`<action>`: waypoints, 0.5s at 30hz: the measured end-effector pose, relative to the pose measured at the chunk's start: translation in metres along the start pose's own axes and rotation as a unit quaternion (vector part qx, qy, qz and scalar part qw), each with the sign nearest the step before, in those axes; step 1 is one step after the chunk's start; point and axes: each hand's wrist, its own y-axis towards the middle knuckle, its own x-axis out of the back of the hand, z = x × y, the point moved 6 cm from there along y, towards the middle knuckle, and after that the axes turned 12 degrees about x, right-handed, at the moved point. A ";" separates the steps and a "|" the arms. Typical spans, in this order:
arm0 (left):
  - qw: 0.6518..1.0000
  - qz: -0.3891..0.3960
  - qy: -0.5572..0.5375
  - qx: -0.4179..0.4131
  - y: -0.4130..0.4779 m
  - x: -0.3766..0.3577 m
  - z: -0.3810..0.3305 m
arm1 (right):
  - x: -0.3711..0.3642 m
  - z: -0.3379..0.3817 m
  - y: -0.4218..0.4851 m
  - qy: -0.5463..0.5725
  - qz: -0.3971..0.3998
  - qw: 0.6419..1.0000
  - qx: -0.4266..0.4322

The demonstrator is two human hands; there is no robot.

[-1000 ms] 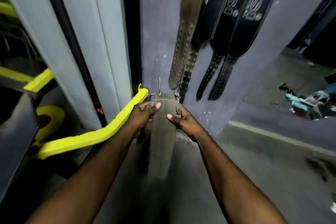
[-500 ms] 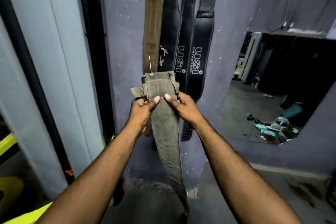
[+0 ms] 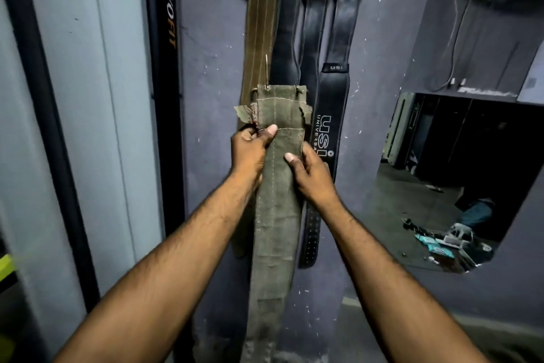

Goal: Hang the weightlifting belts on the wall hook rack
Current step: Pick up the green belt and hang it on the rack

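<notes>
I hold a worn olive-green canvas belt [image 3: 275, 224] upright in front of the purple wall. Its frayed buckle end is uppermost, with a thin metal prong [image 3: 266, 68] sticking up. My left hand [image 3: 250, 150] grips the belt's left edge, thumb across the front. Slightly lower, my right hand [image 3: 310, 174] grips the right edge. On the wall behind hang a brown canvas belt [image 3: 260, 33] and several black leather belts [image 3: 332, 103], one marked USI. Their buckles reach the top edge of the view; the hooks themselves are hidden.
A black upright post [image 3: 166, 68] with orange lettering stands left of the belts, beside pale grey panels [image 3: 73, 97]. A wall mirror [image 3: 459, 174] at right reflects the floor and scattered items. Cables [image 3: 459, 38] hang above the mirror.
Both hands have lifted the green belt higher along the wall. My view has tilted up, so the tops and buckles of the hanging belts now show and the yellow frame has left view.
</notes>
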 end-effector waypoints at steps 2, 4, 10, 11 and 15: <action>1.000 -0.005 -0.016 -0.008 0.006 0.005 -0.009 | -0.009 -0.003 0.004 0.019 0.036 0.999 -0.020; 0.999 -0.017 -0.029 -0.015 0.015 0.012 -0.019 | -0.025 -0.007 0.001 0.042 0.101 0.992 -0.058; 0.999 -0.033 -0.024 -0.033 0.038 0.025 -0.035 | -0.043 0.001 0.001 -0.010 0.013 1.000 0.002; 0.998 -0.034 -0.024 -0.036 0.041 0.026 -0.037 | -0.045 0.000 0.001 0.007 0.026 1.000 -0.009; 0.997 -0.038 -0.045 -0.043 0.052 0.027 -0.050 | -0.053 -0.011 -0.011 0.004 0.071 0.997 -0.031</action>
